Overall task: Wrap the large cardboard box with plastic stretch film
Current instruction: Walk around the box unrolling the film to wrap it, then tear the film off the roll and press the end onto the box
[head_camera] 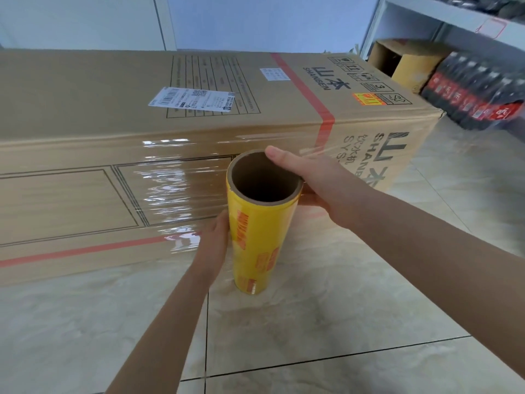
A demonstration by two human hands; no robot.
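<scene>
The big cardboard box [199, 129] lay long-ways on the floor [326, 322], filling the view from 9 to 1 o'clock. Clear film [167, 189] already shone on its near side, all wrinkly, at 10 o'clock from the roll. The yellow film roll [262, 237] stood nearly upright in the middle, just in front of the box, w/ its open brown core facing up. R hand [315, 183] gripped the roll's top at 3 o'clock, thumb over the rim, fingers curled round the far side. L hand [216, 240] gripped the roll lower down at 9 o'clock; its fingers went behind the roll & were mostly hidden. A red tape strip [305, 89] crossed the box top. At 2 o'clock, a pack of dark bottles [477, 92] & a small open box [403, 64] sat under a shelf [454, 15].
</scene>
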